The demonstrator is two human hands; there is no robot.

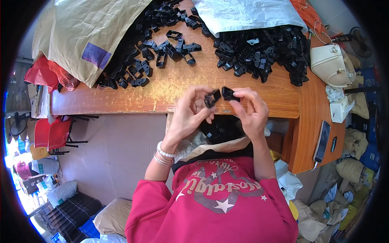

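Note:
Above the front edge of the wooden desk (133,99), my left hand (190,111) grips a black plastic frame-shaped part (212,98) with an opening through it. My right hand (252,111) pinches a smaller black plastic piece (229,94) between thumb and fingers. The two pieces are close together, with a narrow gap between them. Below my hands, an open sack (227,148) on my lap holds more black parts (221,127), partly hidden by my wrists.
Loose black parts (162,50) lie spread by a tan sack (109,28) at the left. A denser heap (263,52) spills from a white sack (251,16). At the right are a cream handbag (330,65) and a phone (322,141). A red chair (50,133) stands left.

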